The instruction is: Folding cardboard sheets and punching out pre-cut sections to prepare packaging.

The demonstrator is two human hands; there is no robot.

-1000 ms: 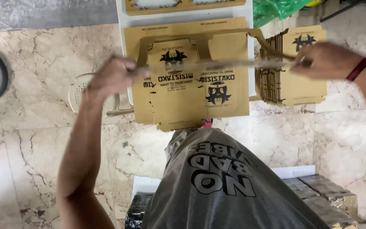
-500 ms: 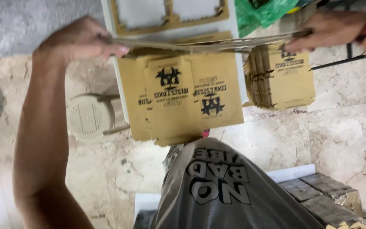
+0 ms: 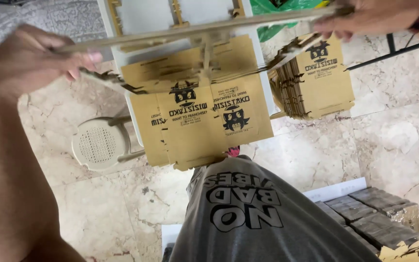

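Cardboard blank (image 3: 204, 31), flat and seen edge-on, is held up betw. both hands: left hand (image 3: 25, 60) w/ grip pinching one end, right hand (image 3: 364, 17) w/ grip pinching the other, above a white counter (image 3: 263, 92). Below lie stacked printed blanks (image 3: 204, 116) and a second stack (image 3: 316, 77). Risk, as judged: the thin sheet could sag, snag its loose flaps, or slip from either pinch.

Tan cardboard sheets (image 3: 209, 121) with black printed figures.

You stand on a beige marble floor (image 3: 379, 140); a white table (image 3: 136, 19) is ahead, a cream plastic stool (image 3: 98, 144) left of it, even daylight.
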